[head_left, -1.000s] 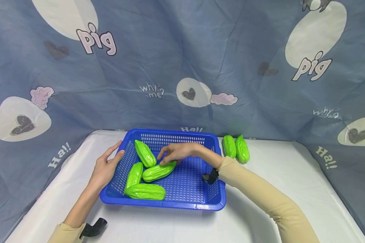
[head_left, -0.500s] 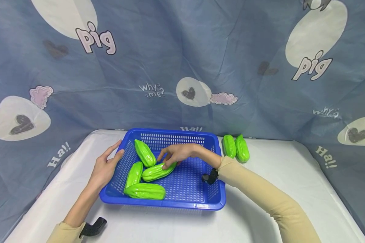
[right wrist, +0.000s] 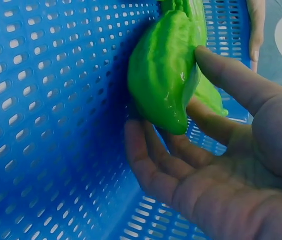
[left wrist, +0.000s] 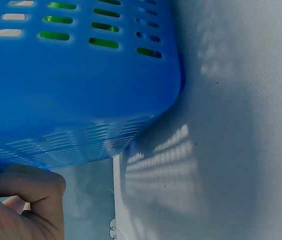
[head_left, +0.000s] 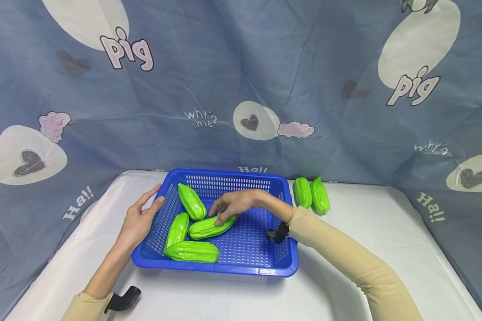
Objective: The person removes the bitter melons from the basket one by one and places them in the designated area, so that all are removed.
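Observation:
A blue plastic basket (head_left: pixel 245 270) with slotted walls holds several glossy green bitter melons. My left hand (head_left: pixel 138 223) grips its left rim; in the left wrist view that hand (left wrist: pixel 26 195) shows curled fingers by the rim. Inside the basket, my right hand (head_left: pixel 237 203) pinches the middle bitter melon (head_left: pixel 206 228) at its right end. From the right wrist, the thumb lies on one side of this bitter melon (right wrist: pixel 163 75) and the other fingers curl around its tip. One bitter melon (head_left: pixel 192 203) lies behind it, another (head_left: pixel 177 229) to its left, and another (head_left: pixel 193 252) in front.
Two more bitter melons, a left one (head_left: pixel 303 193) and a right one (head_left: pixel 320 196), lie side by side on the white tabletop (head_left: pixel 365 232), right of the basket. A printed blue cloth (head_left: pixel 305 80) hangs behind the table.
My right thumb has come down onto the middle bitter melon, and that bitter melon has shifted slightly to the right. My left hand stays at the basket's rim.

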`<move>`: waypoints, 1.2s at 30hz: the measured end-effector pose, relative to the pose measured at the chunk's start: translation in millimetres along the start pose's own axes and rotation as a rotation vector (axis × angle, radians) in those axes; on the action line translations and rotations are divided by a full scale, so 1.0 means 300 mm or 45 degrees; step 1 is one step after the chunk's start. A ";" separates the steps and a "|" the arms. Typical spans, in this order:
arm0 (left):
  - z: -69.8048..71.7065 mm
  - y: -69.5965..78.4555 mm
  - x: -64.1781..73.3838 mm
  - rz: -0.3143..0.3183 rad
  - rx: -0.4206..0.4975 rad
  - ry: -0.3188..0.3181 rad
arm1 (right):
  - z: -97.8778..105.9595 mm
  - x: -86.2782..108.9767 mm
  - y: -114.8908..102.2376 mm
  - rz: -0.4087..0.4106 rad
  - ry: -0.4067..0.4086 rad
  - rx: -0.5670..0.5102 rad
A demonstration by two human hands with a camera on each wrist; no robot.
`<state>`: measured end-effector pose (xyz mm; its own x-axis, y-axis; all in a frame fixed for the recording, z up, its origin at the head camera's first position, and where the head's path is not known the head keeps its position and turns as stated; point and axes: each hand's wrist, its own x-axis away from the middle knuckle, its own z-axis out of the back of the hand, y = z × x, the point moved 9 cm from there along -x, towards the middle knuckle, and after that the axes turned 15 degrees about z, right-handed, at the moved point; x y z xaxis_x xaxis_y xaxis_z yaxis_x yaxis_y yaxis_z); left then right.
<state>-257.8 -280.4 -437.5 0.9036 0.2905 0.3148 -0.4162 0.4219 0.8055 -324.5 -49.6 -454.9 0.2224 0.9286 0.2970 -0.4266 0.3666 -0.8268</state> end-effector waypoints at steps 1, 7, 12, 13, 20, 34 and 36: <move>0.000 0.001 0.000 0.000 -0.001 0.001 | 0.000 0.000 -0.003 0.006 -0.004 0.011; 0.000 0.003 0.000 0.005 -0.009 0.005 | -0.008 0.002 -0.021 0.064 -0.048 0.029; -0.004 0.003 -0.001 0.002 0.001 -0.005 | -0.013 0.014 -0.026 0.057 -0.053 -0.012; -0.004 0.002 -0.002 0.002 0.002 -0.006 | -0.014 0.016 -0.026 0.051 -0.053 -0.015; -0.003 0.004 0.000 0.005 -0.003 -0.005 | -0.012 0.028 -0.027 0.012 -0.038 -0.008; 0.001 -0.001 -0.002 0.028 0.007 0.000 | 0.009 0.057 -0.083 0.072 -0.001 0.112; 0.000 -0.002 -0.003 0.029 0.005 -0.001 | 0.011 0.065 -0.093 0.077 0.000 0.112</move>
<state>-258.4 -280.8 -438.3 0.8939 0.2996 0.3335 -0.4364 0.4116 0.8001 -311.2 -41.5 -424.6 0.1938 0.9493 0.2476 -0.5146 0.3133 -0.7982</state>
